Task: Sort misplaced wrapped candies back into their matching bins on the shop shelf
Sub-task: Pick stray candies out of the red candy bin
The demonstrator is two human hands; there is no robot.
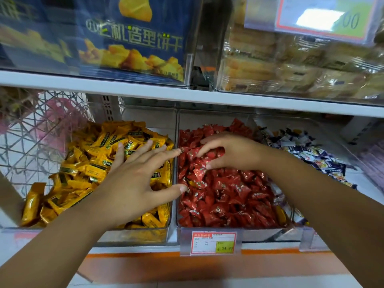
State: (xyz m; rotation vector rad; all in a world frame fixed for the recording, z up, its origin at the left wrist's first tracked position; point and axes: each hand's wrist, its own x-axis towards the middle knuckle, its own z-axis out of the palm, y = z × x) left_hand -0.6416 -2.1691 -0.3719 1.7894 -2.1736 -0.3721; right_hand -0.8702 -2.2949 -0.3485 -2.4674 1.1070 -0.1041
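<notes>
Two bare forearms reach from the near edge toward a shop shelf where three clear bins stand side by side. Left hand is spread flat, fingers straight and holding nothing, lying over the yellow candies in the yellow bin, its forefinger tip and thumb crossing the divider to touch the neighbouring pile. Right hand is dug into the red candies of the red bin, fingers and thumb curled round a small clump of them near the back. Further right lies a bin of blue-and-white candies; a price tag hangs below the red bin.

Searching appears to be the step in hand: the person seems to be raking through the red pile for strays. One yellow wrapper shows at that bin's right wall, and something orange peeks out beside the left thumb. Next move likely calls for picking a single odd piece clear of the slippery red wrappers and carrying it over the divider.
</notes>
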